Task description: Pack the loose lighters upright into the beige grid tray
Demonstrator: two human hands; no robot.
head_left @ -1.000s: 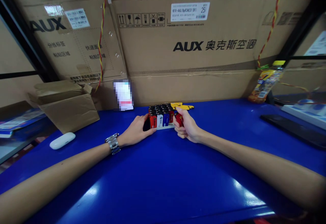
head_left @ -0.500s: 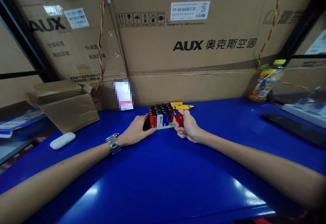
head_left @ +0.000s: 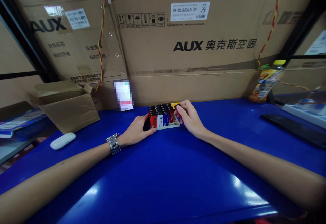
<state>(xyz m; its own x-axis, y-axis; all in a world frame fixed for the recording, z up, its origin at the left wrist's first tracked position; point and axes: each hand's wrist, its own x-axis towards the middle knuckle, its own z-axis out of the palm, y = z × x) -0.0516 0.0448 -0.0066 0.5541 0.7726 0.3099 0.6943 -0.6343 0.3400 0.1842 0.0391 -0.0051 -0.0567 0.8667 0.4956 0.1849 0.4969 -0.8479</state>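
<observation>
A small pale tray (head_left: 170, 126) stands on the blue table (head_left: 163, 176), packed with several upright lighters (head_left: 161, 114) in red, white and blue with black tops. My left hand (head_left: 137, 131) rests against the tray's left end, thumb on a red lighter; a metal watch is on that wrist. At the tray's right end, my right hand (head_left: 189, 118) pinches a red lighter (head_left: 178, 112) by its black top. A yellow object (head_left: 175, 104) lies just behind the tray, partly hidden by my right hand.
Large AUX cardboard cartons (head_left: 188, 44) wall off the back. An open cardboard box (head_left: 67, 105) and a white case (head_left: 62, 140) lie at left. A bottle (head_left: 266, 81), a black flat device (head_left: 292, 127) and a white item stand at right. A blurred card (head_left: 123, 95) leans behind.
My right hand, earlier a fist around the red lighter beside the tray, has lifted and moved over the tray's right end, now pinching the lighter's top. My left hand stayed put.
</observation>
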